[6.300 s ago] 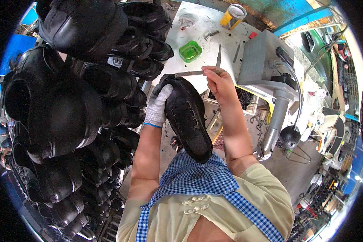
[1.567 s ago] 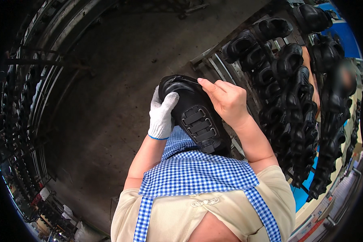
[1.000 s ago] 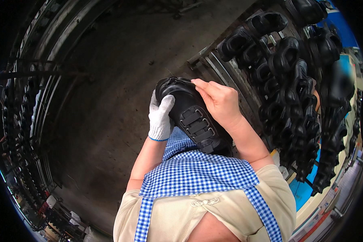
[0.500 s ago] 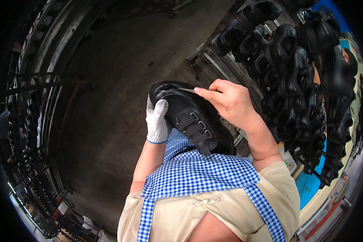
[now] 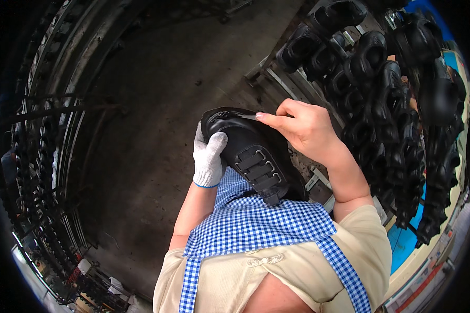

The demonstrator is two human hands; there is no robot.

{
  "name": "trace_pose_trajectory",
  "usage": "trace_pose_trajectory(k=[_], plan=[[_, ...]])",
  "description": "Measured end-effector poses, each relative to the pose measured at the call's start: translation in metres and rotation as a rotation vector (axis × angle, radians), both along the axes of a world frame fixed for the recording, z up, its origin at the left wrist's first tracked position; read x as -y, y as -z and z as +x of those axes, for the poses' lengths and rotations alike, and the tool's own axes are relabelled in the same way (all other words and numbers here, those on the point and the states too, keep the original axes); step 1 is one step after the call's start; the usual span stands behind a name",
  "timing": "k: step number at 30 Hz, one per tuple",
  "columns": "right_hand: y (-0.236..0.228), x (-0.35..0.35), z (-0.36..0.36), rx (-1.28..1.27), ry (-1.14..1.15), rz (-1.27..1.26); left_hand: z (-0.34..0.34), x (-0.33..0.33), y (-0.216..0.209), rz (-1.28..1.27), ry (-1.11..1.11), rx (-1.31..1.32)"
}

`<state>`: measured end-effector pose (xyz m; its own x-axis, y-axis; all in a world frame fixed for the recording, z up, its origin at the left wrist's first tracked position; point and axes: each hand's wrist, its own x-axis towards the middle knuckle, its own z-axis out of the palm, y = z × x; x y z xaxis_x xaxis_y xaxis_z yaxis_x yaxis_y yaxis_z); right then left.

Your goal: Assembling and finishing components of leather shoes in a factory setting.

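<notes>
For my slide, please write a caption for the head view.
Gloved left hand holds a black shoe; bare right hand, a thin tool at its edge.

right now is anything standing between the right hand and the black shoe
Only the thin metal tool pinched in the right hand, reaching over the far end of the black shoe. The gloved left hand grips the shoe's left side, outside that gap.

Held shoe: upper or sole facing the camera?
Upper. The black shoe shows its straps to the camera, and the gloved left hand has its thumb on that side; no tread shows.
</notes>
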<state>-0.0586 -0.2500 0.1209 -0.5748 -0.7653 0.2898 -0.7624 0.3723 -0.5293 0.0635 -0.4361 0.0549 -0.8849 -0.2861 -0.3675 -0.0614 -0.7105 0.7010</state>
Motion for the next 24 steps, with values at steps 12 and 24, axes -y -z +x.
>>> trace_pose_trajectory(k=[12,24], plan=[[-0.034,0.001,-0.044,-0.178,-0.105,0.023,-0.044,0.01,-0.039,-0.22,0.139,-0.016],[-0.014,-0.02,-0.044,-0.151,-0.065,-0.124,-0.063,0.031,-0.057,-0.485,0.437,0.058]])
